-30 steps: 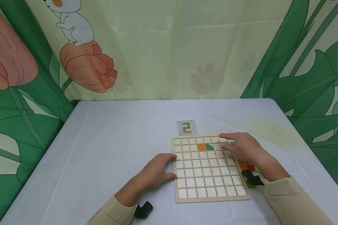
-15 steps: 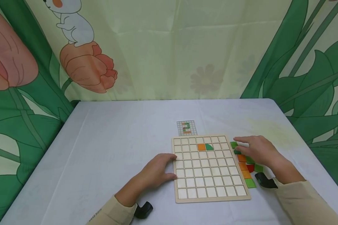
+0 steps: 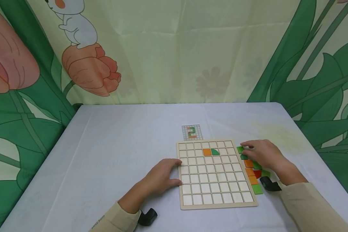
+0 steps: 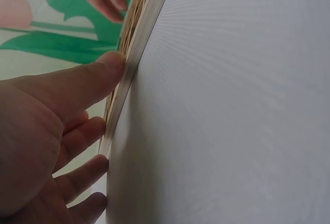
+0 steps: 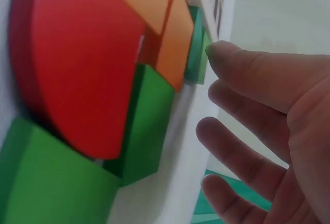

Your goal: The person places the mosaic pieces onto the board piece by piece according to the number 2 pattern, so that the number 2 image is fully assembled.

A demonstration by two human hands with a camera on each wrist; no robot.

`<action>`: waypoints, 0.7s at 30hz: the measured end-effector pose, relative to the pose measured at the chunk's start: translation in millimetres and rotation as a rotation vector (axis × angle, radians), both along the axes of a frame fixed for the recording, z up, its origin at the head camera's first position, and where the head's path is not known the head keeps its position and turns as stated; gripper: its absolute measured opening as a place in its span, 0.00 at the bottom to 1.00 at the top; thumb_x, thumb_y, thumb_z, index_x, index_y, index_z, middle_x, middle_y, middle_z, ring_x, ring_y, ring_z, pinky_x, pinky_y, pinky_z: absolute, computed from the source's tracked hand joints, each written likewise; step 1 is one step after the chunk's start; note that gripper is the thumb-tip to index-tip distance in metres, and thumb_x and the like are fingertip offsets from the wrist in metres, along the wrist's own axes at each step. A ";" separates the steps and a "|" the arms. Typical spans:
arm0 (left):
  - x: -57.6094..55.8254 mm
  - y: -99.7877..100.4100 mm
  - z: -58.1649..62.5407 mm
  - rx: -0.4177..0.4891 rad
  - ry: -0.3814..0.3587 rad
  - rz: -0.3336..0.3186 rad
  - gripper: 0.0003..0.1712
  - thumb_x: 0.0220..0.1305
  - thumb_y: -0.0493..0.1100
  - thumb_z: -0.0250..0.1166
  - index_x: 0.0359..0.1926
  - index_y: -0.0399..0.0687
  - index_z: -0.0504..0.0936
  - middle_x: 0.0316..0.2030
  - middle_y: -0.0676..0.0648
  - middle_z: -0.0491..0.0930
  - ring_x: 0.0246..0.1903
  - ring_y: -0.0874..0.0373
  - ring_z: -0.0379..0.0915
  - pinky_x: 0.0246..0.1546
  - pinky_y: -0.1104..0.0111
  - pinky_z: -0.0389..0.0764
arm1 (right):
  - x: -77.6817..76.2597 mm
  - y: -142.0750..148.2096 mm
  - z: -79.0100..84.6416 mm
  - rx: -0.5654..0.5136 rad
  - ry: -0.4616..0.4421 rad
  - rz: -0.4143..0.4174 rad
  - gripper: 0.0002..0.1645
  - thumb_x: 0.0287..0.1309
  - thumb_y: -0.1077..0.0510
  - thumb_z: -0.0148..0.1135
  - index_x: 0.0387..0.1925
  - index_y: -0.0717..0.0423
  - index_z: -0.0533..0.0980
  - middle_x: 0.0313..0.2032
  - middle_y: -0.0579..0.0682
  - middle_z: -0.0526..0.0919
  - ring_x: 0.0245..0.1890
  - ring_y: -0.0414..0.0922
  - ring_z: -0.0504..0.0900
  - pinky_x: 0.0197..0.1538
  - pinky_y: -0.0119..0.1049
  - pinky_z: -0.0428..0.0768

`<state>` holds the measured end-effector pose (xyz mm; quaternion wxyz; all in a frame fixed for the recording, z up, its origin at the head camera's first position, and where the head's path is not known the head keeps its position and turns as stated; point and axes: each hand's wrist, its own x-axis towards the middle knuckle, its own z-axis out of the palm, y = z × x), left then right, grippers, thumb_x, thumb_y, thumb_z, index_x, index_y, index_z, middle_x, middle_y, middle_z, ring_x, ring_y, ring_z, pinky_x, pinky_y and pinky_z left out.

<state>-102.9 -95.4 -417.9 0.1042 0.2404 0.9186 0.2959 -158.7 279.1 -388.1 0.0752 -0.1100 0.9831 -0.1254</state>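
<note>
A wooden grid board lies on the table, with an orange square tile and a green quarter-round tile in its second row. My left hand rests against the board's left edge; in the left wrist view its thumb touches the rim, fingers loosely spread. Off the far right corner, my right hand reaches over a light green tile and a dark green tile. Its thumb comes right up to these tiles in the right wrist view, nothing visibly pinched.
Several loose tiles line the board's right side: orange tiles, a red rounded tile and a green tile. A small pattern card lies beyond the board's far edge. A printed curtain hangs behind the table.
The right hand has moved off the board's far right part to the right, over the loose tiles, and its fingers have drawn closer together. The left hand stays at the board's edge.
</note>
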 end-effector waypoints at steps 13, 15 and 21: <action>0.1 -0.1 -0.7 0.007 -0.006 0.003 0.34 0.58 0.46 0.75 0.63 0.40 0.75 0.59 0.45 0.76 0.63 0.49 0.68 0.65 0.55 0.68 | -5.3 -6.5 -3.3 -0.030 -0.011 -0.060 0.23 0.63 0.53 0.67 0.55 0.64 0.81 0.48 0.65 0.83 0.42 0.58 0.78 0.50 0.61 0.78; 0.2 -0.1 -0.7 0.002 -0.011 0.007 0.34 0.59 0.47 0.75 0.63 0.41 0.74 0.59 0.45 0.76 0.63 0.49 0.68 0.65 0.55 0.68 | -5.7 -7.9 -3.4 -0.031 -0.009 -0.058 0.23 0.63 0.53 0.67 0.54 0.64 0.81 0.49 0.65 0.83 0.44 0.59 0.79 0.50 0.62 0.78; 0.0 0.1 -0.2 -0.001 -0.028 0.017 0.35 0.59 0.48 0.75 0.64 0.42 0.74 0.59 0.46 0.76 0.64 0.50 0.67 0.65 0.56 0.68 | -5.5 -10.3 -3.1 -0.033 -0.009 -0.050 0.21 0.62 0.53 0.68 0.52 0.63 0.82 0.48 0.65 0.84 0.46 0.61 0.79 0.50 0.63 0.78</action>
